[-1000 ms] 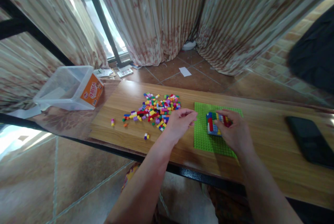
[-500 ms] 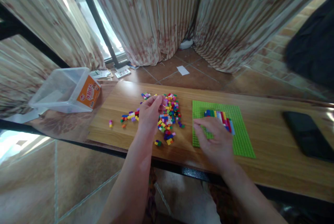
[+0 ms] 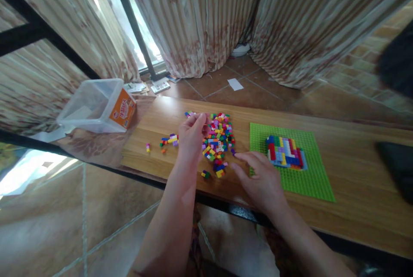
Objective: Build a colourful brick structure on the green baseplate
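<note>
My left hand (image 3: pixel 192 137) hovers over the left part of a pile of small toy bricks (image 3: pixel 222 128). Its thumb and fingers are pinched together, and whatever they may hold is too small to make out. My right hand (image 3: pixel 260 178) is open, thumb and index finger apart, its fingertips beside a purple brick (image 3: pixel 233 152) at the pile's right edge. Just right of that hand lies a green baseplate (image 3: pixel 314 173), its left part overlapped by the hand. A flat block of multicoloured bricks (image 3: pixel 286 151) is built up on the plate.
A clear plastic bin (image 3: pixel 90 105) with an orange label stands left of the wooden table (image 3: pixel 146 122). Several loose bricks lie toward the table's left side. A black phone-like slab (image 3: pixel 395 169) rests at the right. Striped curtains (image 3: pixel 200 32) hang behind.
My right hand has moved left, off the baseplate to the pile's edge, and its fingers have spread. The brick block is now uncovered. The view has shifted; my left hand stays pinched over the pile.
</note>
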Tool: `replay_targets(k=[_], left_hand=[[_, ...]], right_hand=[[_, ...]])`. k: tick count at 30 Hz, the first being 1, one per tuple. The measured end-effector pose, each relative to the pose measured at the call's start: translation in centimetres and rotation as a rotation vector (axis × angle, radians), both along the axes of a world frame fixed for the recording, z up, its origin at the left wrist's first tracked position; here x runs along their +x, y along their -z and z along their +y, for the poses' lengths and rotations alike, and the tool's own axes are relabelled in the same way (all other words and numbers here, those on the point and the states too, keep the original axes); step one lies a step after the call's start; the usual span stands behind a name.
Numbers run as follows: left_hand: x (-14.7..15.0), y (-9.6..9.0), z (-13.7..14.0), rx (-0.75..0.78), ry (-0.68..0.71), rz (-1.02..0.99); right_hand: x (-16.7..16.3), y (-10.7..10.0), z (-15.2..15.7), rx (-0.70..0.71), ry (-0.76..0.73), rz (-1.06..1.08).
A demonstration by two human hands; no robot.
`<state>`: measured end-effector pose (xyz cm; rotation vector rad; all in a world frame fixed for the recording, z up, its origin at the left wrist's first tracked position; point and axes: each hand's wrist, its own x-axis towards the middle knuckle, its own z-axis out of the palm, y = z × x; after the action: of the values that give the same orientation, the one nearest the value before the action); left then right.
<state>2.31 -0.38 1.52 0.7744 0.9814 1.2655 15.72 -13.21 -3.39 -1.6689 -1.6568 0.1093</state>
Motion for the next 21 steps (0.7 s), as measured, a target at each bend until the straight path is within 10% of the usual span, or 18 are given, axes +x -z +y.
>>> replay_targets(k=[21], left_hand=[[-2.9, -0.9, 0.8, -0.036, -0.178, -0.059]], right_hand=[[-0.5, 2.3, 1.0, -0.055, -0.061, -0.128]])
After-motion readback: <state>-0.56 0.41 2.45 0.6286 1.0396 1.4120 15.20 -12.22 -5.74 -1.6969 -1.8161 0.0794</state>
